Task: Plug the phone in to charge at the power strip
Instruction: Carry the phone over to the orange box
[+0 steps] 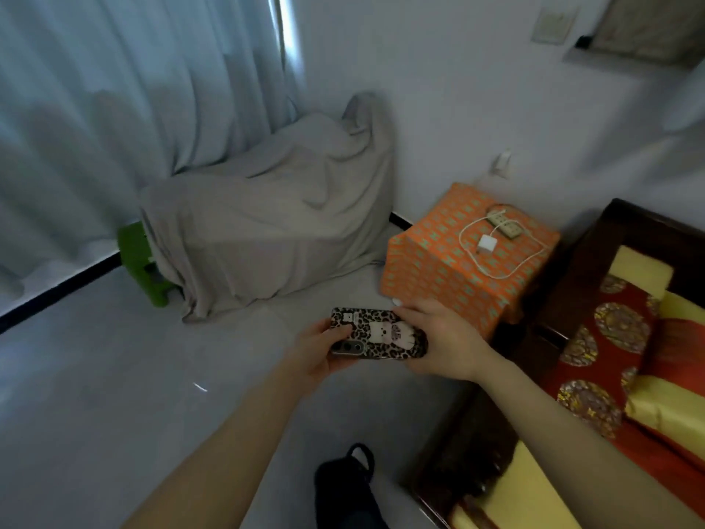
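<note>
Both hands hold the phone [377,333] level over the pale floor [114,376], its leopard-print case facing up. The left hand [318,351] wraps the camera end and the right hand [444,337] cups the other end; each grip is closed around the phone. It is well short of the orange patterned box [438,276], which stands against the wall beside a dark wooden sofa [545,337]. On top of the box lie the power strip [504,224], a white charger block [485,245] just beside it, and a white cable [507,271] looped loosely around both. Whether the block is already seated in the strip cannot be told.

This looks like the carrying step, with nothing connected yet. Next, one hand probably has to leave the phone, find the cable's free end near the box's front edge, and line it up with the port.
</note>
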Action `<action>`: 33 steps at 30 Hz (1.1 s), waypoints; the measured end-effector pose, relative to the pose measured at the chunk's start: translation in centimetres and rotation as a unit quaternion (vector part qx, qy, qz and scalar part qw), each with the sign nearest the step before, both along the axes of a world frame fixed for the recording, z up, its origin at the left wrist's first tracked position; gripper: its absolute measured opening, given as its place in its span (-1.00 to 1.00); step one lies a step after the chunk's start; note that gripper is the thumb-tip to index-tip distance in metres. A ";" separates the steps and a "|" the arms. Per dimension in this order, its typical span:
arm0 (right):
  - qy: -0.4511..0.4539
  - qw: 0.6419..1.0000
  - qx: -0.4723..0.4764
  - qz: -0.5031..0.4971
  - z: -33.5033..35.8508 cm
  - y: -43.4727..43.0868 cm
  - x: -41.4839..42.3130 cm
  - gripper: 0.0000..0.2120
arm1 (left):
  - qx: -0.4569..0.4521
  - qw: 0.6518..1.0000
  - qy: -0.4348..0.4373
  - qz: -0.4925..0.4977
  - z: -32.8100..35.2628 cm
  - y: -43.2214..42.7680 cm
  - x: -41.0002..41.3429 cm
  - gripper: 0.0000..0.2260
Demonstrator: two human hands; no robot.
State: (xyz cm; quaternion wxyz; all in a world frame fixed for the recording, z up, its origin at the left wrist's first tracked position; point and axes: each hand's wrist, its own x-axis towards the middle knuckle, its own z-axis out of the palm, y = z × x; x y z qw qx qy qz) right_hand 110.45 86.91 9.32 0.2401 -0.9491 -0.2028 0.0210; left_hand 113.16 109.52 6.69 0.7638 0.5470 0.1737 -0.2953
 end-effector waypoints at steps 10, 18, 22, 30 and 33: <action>0.026 0.994 -0.021 -0.107 0.5 -4.5 16.4 -0.21 | 0.023 0.988 -0.013 -0.153 0.1 -5.0 21.7 -0.82; 0.011 0.972 -0.035 -0.232 0.3 -9.4 27.1 -0.27 | 0.026 0.957 -0.001 -0.288 -0.5 -12.8 37.9 -0.83; 0.049 0.950 0.005 -0.308 0.7 -11.9 31.7 -0.16 | 0.020 0.943 0.014 -0.332 -0.4 -17.4 44.8 -0.83; 0.062 0.910 -0.009 -0.409 -1.4 -17.4 37.0 -0.23 | 0.034 0.906 0.042 -0.420 -2.6 -26.3 53.4 -0.64; 0.049 0.905 0.000 -0.423 -3.2 -20.3 39.3 -0.21 | 0.040 0.906 0.043 -0.419 -4.4 -29.8 55.9 -0.64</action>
